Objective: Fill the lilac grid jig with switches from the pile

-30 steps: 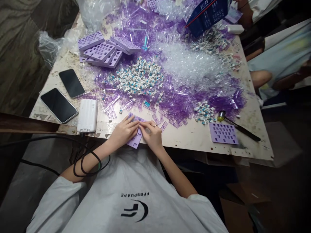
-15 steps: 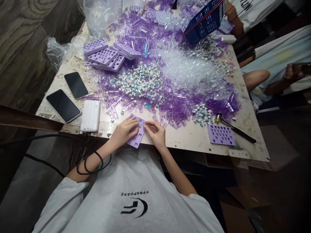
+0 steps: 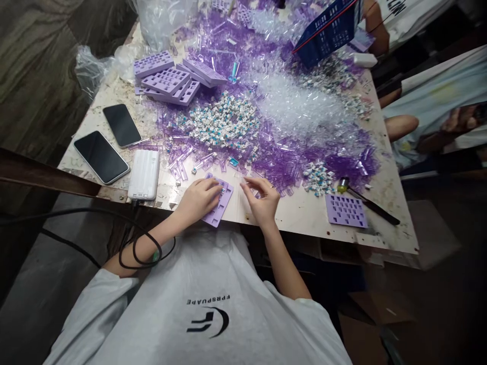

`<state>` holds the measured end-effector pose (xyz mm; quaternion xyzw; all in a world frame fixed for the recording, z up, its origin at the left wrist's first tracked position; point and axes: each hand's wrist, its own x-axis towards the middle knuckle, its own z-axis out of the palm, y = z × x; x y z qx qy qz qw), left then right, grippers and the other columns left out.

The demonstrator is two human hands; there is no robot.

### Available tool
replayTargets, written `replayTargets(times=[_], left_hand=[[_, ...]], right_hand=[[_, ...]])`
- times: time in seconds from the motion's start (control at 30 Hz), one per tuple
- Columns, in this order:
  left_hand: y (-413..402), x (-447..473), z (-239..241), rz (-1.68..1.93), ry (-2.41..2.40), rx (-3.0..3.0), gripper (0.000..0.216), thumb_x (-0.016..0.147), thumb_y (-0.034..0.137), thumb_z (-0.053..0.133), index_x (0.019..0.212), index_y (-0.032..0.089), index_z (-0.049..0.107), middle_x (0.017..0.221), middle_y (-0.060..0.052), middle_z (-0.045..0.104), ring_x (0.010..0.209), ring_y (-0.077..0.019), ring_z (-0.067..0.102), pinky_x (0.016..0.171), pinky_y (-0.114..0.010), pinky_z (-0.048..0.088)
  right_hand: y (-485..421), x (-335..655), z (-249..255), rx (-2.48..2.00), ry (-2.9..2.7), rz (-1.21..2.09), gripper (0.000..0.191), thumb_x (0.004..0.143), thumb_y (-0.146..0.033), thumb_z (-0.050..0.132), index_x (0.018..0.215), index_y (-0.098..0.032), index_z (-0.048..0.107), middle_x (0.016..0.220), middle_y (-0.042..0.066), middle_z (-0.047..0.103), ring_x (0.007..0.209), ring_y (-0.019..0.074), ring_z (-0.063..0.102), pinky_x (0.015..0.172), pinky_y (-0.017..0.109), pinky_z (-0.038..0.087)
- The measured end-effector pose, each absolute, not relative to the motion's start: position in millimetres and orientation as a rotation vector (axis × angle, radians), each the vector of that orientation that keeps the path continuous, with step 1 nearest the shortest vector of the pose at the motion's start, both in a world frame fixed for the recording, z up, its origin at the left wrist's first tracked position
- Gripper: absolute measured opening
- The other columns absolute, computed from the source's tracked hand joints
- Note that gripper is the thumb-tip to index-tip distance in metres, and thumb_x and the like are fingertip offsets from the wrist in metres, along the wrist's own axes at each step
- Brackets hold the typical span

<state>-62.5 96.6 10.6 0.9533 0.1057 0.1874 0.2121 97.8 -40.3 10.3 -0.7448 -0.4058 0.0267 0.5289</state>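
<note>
My left hand grips a light purple tray with square pockets, which lies at the table's front edge. Its fingertips rest by a small white-and-blue piece on the tray. To the right, apart from the tray, my right hand is raised with thumb and forefinger close together. Something faint and clear may be at those fingertips, too indistinct to name. Beyond both hands spreads a heap of small white-and-blue pieces, with clear purple plastic strips around it.
Two phones and a white power bank lie at left, its black cable crossing my left arm. Stacked purple trays stand behind. At right are another tray, a black-handled hammer and a blue basket. Other people sit beyond.
My right hand has moved right, away from the tray, with its fingertips drawn together. My left hand stays on the tray. The whole view has shifted slightly.
</note>
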Motion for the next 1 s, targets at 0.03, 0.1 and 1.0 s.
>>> replayTargets(times=[0.03,0.1,1.0], left_hand=[[96.0,-60.0,13.7,0.487,0.296,2.719,0.022,0.095,0.022,0.054,0.112,0.016,0.066,0.115,-0.009,0.068,0.11,-0.0242,0.062,0.097,-0.041,0.049],[94.7,-53.8,20.1,0.408,0.307,2.845,0.02,0.095,0.021,0.053,0.107,0.015,0.068,0.111,-0.01,0.068,0.107,-0.0256,0.061,0.096,-0.043,0.046],[90.9,-25.2,46.5,-0.039,0.222,3.219,0.02,0.094,0.012,0.049,0.105,0.009,0.065,0.109,-0.017,0.061,0.098,-0.03,0.057,0.073,-0.039,0.042]], right_hand=[[-44.7,101.3,8.9,-1.777,-0.932,0.056,0.018,0.087,-0.033,0.071,0.099,-0.021,0.075,0.095,0.005,0.07,0.077,0.0169,0.069,0.076,0.032,0.059],[-53.6,104.7,3.3,-1.786,-0.883,0.061,0.02,0.085,-0.035,0.072,0.098,-0.02,0.075,0.094,0.006,0.07,0.075,0.0165,0.068,0.075,0.033,0.059],[-68.6,79.6,-22.6,-1.756,-0.821,0.066,0.014,0.086,-0.03,0.07,0.097,-0.021,0.074,0.086,0.003,0.069,0.072,0.0155,0.066,0.076,0.031,0.056]])
